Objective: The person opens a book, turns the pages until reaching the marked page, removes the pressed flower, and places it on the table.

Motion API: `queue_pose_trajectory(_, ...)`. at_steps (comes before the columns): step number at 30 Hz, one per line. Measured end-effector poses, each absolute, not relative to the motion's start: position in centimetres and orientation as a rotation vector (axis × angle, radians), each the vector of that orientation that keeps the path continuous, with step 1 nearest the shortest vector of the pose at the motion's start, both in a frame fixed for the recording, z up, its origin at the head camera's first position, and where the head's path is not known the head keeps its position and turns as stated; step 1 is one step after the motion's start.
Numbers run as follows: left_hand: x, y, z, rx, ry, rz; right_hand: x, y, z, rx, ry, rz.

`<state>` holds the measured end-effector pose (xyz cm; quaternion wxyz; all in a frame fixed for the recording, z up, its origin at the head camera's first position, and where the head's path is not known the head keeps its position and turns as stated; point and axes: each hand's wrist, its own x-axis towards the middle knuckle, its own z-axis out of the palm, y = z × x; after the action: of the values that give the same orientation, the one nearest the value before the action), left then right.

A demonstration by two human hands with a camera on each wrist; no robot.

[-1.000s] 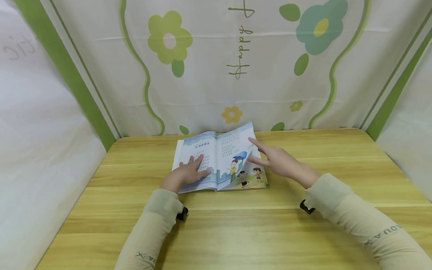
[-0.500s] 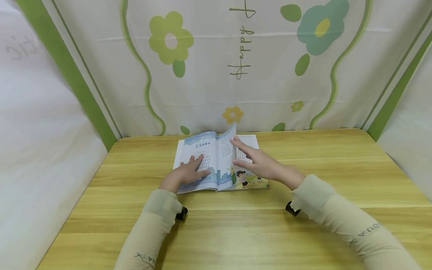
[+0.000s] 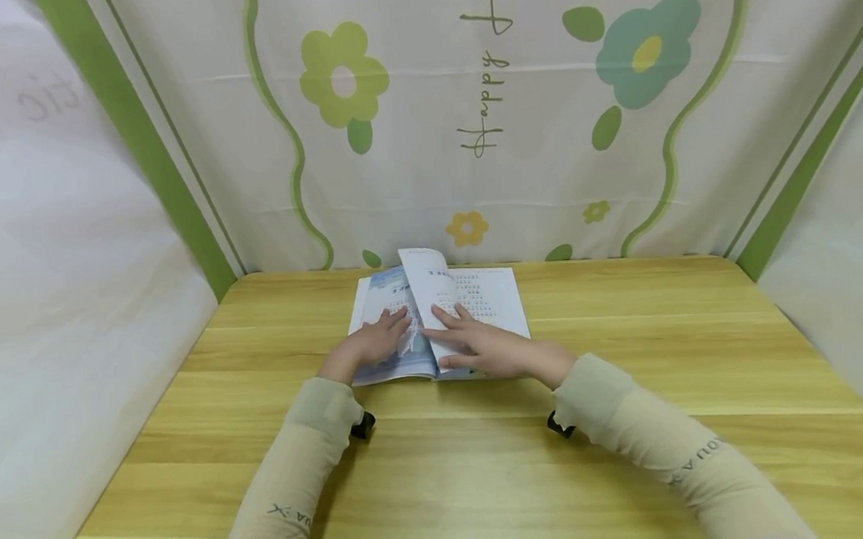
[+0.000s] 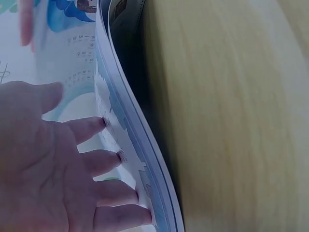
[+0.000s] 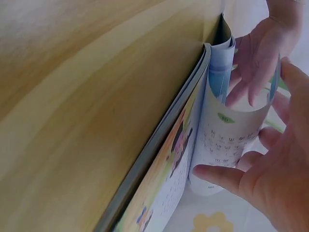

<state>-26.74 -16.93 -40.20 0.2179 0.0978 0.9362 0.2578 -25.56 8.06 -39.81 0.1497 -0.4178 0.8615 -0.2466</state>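
White paper page (image 3: 425, 285) curves against your spread right hand (image 3: 485, 349); guide it leftward gently; ease spread left hand (image 3: 376, 341) off open blue-illustrated paper book (image 3: 385, 287).

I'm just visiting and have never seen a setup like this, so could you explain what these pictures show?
There is no machine hand here, only a person's left hand and right hand, both bare. The wide view comes from a camera worn on the head, looking forward and down; each close view comes from a camera on one wrist. On the wood-grain table lies an open illustrated book. The left hand rests on its left page. The right hand touches a raised, curling page near the middle. Neither of the hands seems to grip anything; their fingers are spread against the paper.
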Motion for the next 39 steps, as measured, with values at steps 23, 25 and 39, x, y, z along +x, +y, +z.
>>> queue_pose_trajectory(23,-27.0,-18.2,-39.8,0.207,2.551,1.079,-25.1,6.8,-40.1,-1.227,2.424,-0.602)
queue_pose_trajectory(25,-27.2,-18.5,-39.9,0.196,2.540,1.138,-25.2,6.8,-40.2,-1.222,2.426,-0.596)
queue_pose_trajectory(39,-27.5,-18.7,-40.0,0.146,2.558,1.161,-25.2,7.0,-40.4,-1.236,2.425,-0.600)
